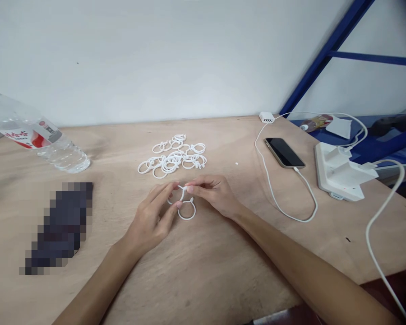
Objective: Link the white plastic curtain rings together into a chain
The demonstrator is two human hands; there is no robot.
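1. Far left: clear bottle (37,131), red-and-white label, on the counter (196,275), slanted in view.
2. Next, nearer the person: dark item (62,225), pixelated, can't tell what.
3. Left hand (154,214): grip clamped on a white ring (183,194), fingertips at its upper edge, thumb low.
4. Ring pile (172,162): white rings, overlapping, on the counter just beyond the hands.
5. Held ring is between both hands, near the counter's middle, this side of the pile.
6. Loose ring (186,219): white, small knob on top, right by the left thumb.
7. Right hand (218,194): grip pinched together on the held ring's upper right, thumb and index finger.
8. Small white speck (237,163), right of pile.
9. White USB hub (266,118), back edge of counter, near wall (176,63).
10. Phone (284,152), dark screen up, white cable (264,167) plugged in, looping on the counter.
11. Blue frame (311,67), slanting, behind.
12. Far right: white power strip (325,174) with plugs in, thick white cord (368,225) trailing down.
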